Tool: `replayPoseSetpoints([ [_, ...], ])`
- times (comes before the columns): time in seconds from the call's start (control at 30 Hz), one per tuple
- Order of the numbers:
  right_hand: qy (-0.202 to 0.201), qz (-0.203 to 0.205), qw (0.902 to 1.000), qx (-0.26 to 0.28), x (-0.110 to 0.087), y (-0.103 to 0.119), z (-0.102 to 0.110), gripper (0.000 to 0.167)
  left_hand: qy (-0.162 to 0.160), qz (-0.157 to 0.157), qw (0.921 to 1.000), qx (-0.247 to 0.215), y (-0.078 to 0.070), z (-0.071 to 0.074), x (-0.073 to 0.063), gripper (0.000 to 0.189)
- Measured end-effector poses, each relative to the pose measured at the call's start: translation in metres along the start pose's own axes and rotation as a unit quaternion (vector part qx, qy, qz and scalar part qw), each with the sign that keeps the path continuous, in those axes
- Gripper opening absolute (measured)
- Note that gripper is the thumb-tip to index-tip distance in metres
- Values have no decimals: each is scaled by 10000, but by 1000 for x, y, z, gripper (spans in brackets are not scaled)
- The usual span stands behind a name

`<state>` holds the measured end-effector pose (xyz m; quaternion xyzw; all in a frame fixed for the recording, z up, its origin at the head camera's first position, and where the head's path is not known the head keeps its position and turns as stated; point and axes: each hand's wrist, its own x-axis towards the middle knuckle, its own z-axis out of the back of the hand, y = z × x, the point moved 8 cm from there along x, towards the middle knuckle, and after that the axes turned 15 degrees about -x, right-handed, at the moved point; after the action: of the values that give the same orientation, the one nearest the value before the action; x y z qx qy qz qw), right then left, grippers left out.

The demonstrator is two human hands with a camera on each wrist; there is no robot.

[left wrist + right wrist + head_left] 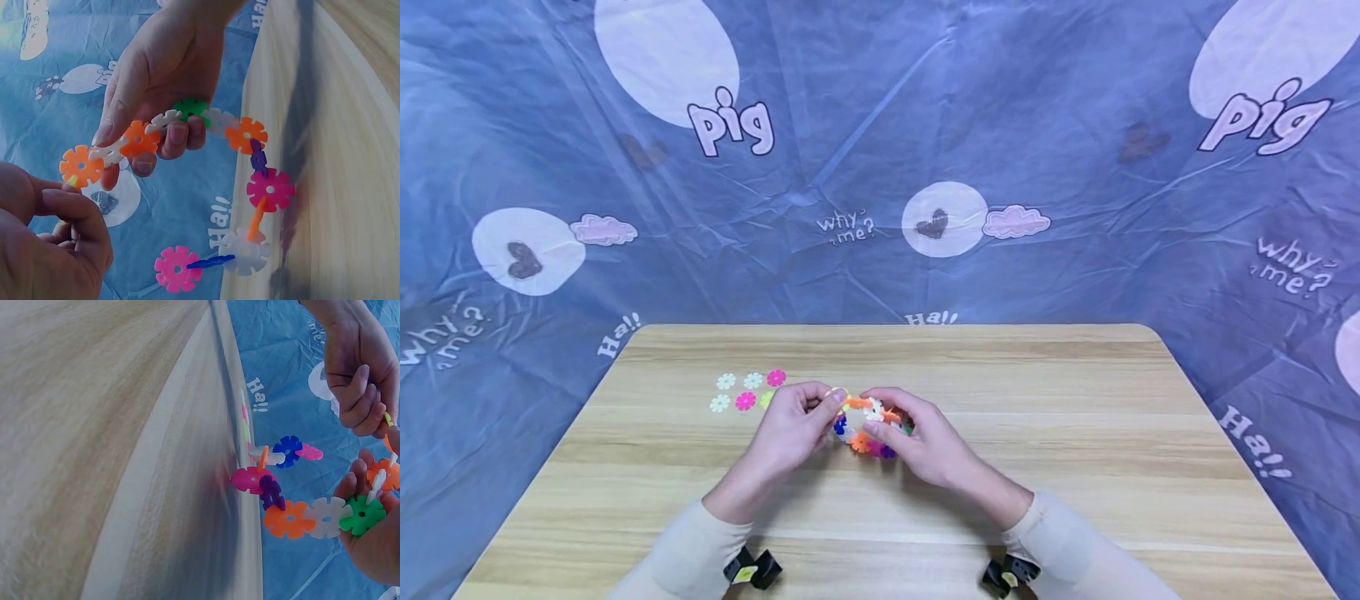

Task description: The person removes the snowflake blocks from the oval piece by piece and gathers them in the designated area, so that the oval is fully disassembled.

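A chain of interlocked flower-shaped plastic pieces (860, 442) in orange, white, green, purple, pink and blue hangs in a curve between the two hands, above the table. My right hand (928, 442) grips the chain near one end, thumb and fingers around white and orange pieces (139, 139). With thumb and fingertips, my left hand (792, 423) pinches a yellow piece (388, 419), mostly hidden by the fingers, against the orange end piece (81, 165). At the other end a pink piece (178, 269) dangles, joined to a blue piece (212, 261).
Loose flower pieces lie on the wooden table (1037, 375) left of the hands: white (726, 381), pink (776, 377) and a yellow-green one (767, 400) partly behind the left hand. A blue printed cloth (880, 150) hangs behind the table.
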<state>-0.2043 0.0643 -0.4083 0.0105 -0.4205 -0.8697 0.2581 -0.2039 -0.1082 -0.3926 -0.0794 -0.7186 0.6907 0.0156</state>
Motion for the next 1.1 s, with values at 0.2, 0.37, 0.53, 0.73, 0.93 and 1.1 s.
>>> replayPoseSetpoints([
  [0.2, 37, -37, 10000, 72, 1, -1, -1, 42, 190, -20, 9998, -11, 1, 0, 1, 29],
  [0.37, 39, -116, 9998, 141, 0, -3, -1, 42, 85, -122, 9999, -8, 3, 6, 3, 31],
  [0.53, 69, -208, 9997, 147, -1, -3, 0, 44, -119, -398, 9988, 246, 1, 19, 8, 24],
  [0.73, 86, -239, 9996, 114, -1, -3, 1, 45, -447, -444, 9978, 219, 4, 39, 15, 19],
  [0.93, 111, -261, 9995, 104, -1, -3, 0, 45, -592, -497, 9949, 653, 7, 53, 21, 17],
  [1.1, 135, -302, 9994, 124, -1, -4, 0, 47, -749, -498, 9905, 1036, 9, 64, 29, 16],
])
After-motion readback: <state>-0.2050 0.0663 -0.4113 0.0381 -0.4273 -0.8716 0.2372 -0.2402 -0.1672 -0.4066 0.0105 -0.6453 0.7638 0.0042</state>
